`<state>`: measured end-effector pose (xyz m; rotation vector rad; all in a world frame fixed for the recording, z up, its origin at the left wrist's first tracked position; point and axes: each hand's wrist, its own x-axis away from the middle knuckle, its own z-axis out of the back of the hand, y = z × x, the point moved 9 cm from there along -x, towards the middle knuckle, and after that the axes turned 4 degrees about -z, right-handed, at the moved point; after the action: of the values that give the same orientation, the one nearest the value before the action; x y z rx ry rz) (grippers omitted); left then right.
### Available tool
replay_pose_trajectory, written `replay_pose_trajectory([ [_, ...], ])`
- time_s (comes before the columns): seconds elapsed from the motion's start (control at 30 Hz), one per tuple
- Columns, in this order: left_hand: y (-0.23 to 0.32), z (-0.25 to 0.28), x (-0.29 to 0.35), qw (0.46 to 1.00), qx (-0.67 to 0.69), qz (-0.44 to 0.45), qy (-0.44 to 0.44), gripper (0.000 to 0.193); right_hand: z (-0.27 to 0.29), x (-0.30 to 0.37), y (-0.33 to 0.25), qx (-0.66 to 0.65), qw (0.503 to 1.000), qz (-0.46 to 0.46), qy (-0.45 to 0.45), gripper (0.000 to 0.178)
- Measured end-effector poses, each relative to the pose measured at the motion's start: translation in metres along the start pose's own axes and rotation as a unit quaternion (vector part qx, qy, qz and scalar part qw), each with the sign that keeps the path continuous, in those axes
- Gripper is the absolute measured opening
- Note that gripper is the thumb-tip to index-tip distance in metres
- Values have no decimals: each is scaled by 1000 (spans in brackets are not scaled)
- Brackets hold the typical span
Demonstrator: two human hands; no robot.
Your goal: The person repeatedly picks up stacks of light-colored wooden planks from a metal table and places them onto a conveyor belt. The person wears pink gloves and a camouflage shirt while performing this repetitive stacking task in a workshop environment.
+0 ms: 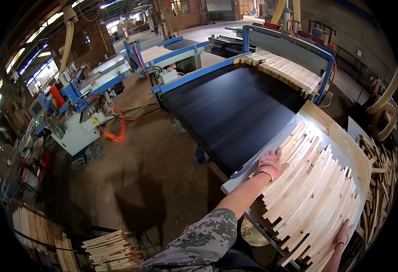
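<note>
Many pale wooden strips point(305, 190) lie side by side on a grey table point(237, 182), their ends uneven. A pink knitted glove covers my left hand point(272, 165), which rests with its fingers apart on the far left side of the strips. My right hand point(343, 233), also gloved, lies at the near right side of the strips with its fingers stretched along them. Neither hand is wrapped round a strip. Beyond the table runs a wide black conveyor belt point(235, 106). A row of joined strips point(284, 69) sits at the belt's far right end.
A blue machine frame point(249, 34) stands over the belt's far end. Loose offcuts point(380, 186) are heaped on the right. Bundled strips point(110, 249) lie at the lower left. A coiled orange hose point(117, 129) hangs by another machine on the left.
</note>
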<state>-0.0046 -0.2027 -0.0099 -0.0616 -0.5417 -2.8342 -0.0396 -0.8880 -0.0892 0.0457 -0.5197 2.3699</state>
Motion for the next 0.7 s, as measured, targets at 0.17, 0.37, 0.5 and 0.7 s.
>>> replay_pose_trajectory([
  [0.17,13,-3,-2,1000,-2,-11,-2,96,-17,-56,57,-40,999,7,35,96],
  [0.37,2,-1,0,1000,-20,-11,3,93,-13,-36,32,-58,997,19,55,86],
  [0.5,4,-3,-4,1000,-24,-6,0,92,-1,-25,30,-8,994,-29,105,84],
  [0.7,12,-1,-2,1000,-12,2,-13,91,14,-13,33,4,994,-43,96,83],
])
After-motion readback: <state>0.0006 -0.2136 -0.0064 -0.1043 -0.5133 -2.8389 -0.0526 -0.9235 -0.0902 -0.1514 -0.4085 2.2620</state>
